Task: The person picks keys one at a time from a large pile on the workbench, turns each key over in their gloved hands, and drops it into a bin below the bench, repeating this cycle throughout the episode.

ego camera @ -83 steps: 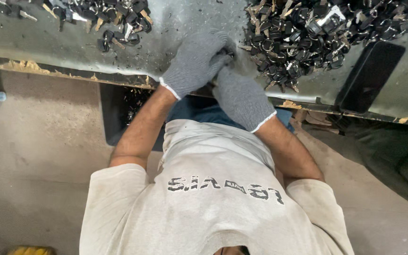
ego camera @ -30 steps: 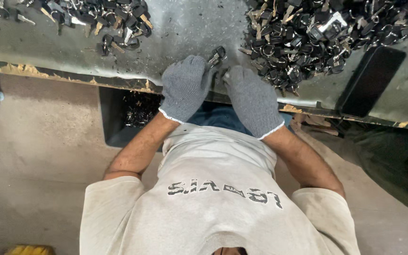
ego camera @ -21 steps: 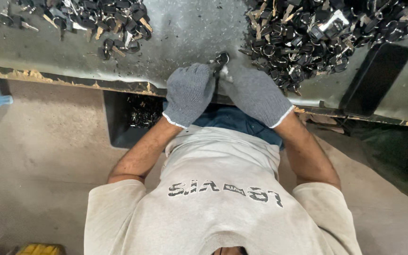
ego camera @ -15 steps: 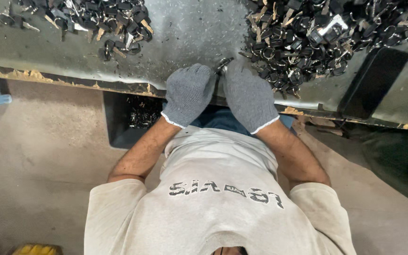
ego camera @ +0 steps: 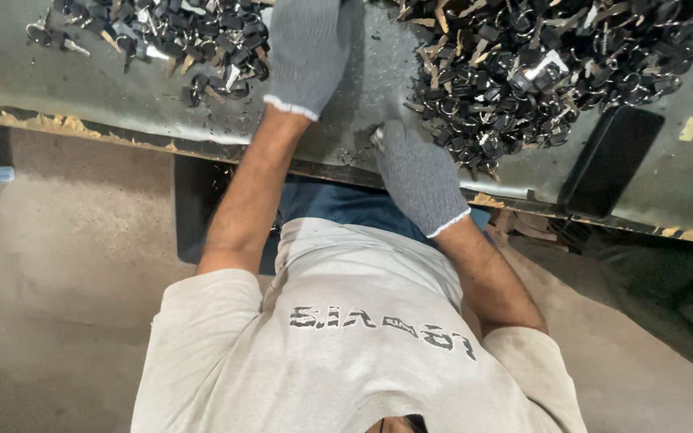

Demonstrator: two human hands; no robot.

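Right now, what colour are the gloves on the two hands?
Grey knit with white cuffs, on the left hand and the right hand; the head view shows it.

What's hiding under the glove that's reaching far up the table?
The left hand lies over the grey table, beside the smaller pile of black keys. The glove covers whatever is beneath its palm, so nothing there shows.

Both hands wear grey knit gloves. The left hand (ego camera: 308, 50) is stretched far forward with the bare forearm almost straight, and its fingers go out of the picture at the top. The right hand (ego camera: 419, 175) stays close to the body, elbow bent, its fingers curled together at the tips.
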